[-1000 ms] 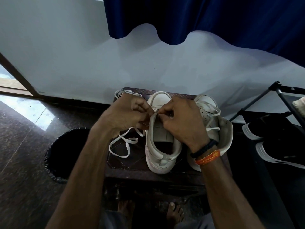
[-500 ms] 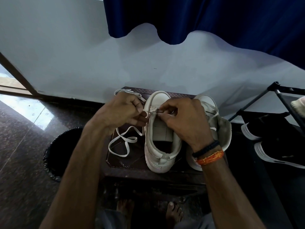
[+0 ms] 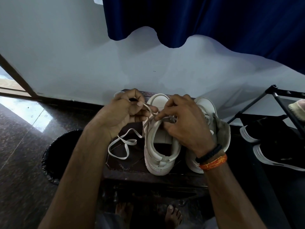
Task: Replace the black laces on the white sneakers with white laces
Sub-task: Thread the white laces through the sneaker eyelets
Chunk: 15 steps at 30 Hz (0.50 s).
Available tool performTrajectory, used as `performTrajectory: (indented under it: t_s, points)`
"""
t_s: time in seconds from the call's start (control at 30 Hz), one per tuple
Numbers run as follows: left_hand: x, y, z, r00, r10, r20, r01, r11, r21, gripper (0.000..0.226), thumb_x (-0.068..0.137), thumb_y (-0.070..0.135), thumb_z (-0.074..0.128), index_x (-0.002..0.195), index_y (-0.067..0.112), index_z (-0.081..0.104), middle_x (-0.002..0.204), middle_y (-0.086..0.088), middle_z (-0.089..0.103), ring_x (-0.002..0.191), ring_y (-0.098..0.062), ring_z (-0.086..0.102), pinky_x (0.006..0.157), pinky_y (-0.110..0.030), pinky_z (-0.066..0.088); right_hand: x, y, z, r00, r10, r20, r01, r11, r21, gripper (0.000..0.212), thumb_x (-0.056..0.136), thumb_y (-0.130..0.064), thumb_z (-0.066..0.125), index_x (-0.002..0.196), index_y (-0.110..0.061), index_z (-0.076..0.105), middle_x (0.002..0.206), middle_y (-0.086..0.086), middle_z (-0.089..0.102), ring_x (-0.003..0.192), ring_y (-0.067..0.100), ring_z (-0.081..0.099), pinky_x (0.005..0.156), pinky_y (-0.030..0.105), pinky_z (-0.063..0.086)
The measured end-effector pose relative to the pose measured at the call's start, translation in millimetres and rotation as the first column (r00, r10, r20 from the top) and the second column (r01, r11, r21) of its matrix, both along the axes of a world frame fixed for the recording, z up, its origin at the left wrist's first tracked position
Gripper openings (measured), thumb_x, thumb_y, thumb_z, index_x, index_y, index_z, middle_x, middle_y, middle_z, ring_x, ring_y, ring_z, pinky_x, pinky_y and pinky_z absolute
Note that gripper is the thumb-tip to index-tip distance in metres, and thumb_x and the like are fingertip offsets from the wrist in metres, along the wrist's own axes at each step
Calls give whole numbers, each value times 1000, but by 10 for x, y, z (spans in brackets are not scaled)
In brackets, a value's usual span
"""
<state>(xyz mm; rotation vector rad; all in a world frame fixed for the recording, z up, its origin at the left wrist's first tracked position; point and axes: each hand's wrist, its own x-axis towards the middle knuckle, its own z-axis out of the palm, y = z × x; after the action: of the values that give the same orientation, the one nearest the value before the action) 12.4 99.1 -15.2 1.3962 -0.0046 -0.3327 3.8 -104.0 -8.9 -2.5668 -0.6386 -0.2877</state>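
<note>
- Threading was judged to be the step: the white lace was pinched by the left hand and, close beside it, by the right hand, over the near sneaker.
- The lace should be kept flat and drawn gently.
- Its slack was lying below the left hand, on the small table.
- Little room was left: the second sneaker was just beyond the right hand, and the table edge near the wrists.

White lace beside upright sneaker

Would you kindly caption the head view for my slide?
Both hands, left and right, thread a white lace through a white sneaker on a dark stool.
</note>
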Motion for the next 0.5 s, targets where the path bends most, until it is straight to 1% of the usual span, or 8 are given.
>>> performTrajectory:
  t_s: [0.1,0.17,0.2,0.27,0.3,0.37,0.43,0.5]
  points:
    - [5,219,55,997,38,74,-27,989,-142,13,88,5,64,85,11,53,75,-8,70,85,-29,68,88,-39,57,-25,5,-7,1000,-21,6,21,1000,4,25,73,-10,78,87,-31,83,87,-7,60,91,20,48,77,38,45]
    - [0,448,102,993,79,93,-48,953,-299,39,65,17,85,87,9,54,65,-6,60,85,-32,68,94,-47,56,-41,5,-17,999,-36,24,36,999,1,25,73,-10,77,86,-31,83,86,-9,60,93,21,48,79,43,47]
    - [25,575,85,990,117,80,-79,923,-377,42,62,19,86,87,8,54,62,-4,55,77,-28,67,92,-47,58,-45,2,-21,998,-43,38,43,999,4,25,73,-11,77,86,-31,83,86,-10,60,94,22,48,79,44,48]
    - [46,749,37,980,182,82,-137,911,-389,10,83,11,65,83,10,55,59,1,49,60,-15,59,75,-36,61,-48,2,-36,997,-49,58,48,999,14,24,73,-13,77,87,-32,82,86,-10,61,95,23,47,78,46,49]
    - [62,788,-4,981,180,76,-151,944,-293,8,87,9,59,80,11,56,58,3,48,54,-12,54,64,-30,59,-48,1,-42,996,-49,70,48,999,18,23,73,-15,76,88,-32,82,86,-10,61,96,24,47,78,47,49]
    - [59,721,-85,989,96,110,-102,994,47,13,85,5,66,77,9,57,55,5,50,47,-8,46,49,-24,48,-50,1,-63,994,-54,91,53,998,16,22,73,-18,76,89,-32,82,87,-9,62,96,26,48,78,49,48]
    - [5,448,-94,989,-48,137,-3,936,352,15,93,2,65,80,8,60,56,10,52,46,-2,42,45,-18,38,-53,-1,-81,993,-53,108,53,999,1,22,73,-18,77,89,-32,82,88,-9,62,97,27,48,77,49,47]
    - [1,159,-100,974,-163,156,62,859,508,12,97,19,67,87,12,66,63,12,61,52,1,50,50,-18,40,-60,-7,-103,989,-55,134,57,998,-9,22,72,-15,78,89,-30,82,88,-7,63,98,29,49,77,49,46]
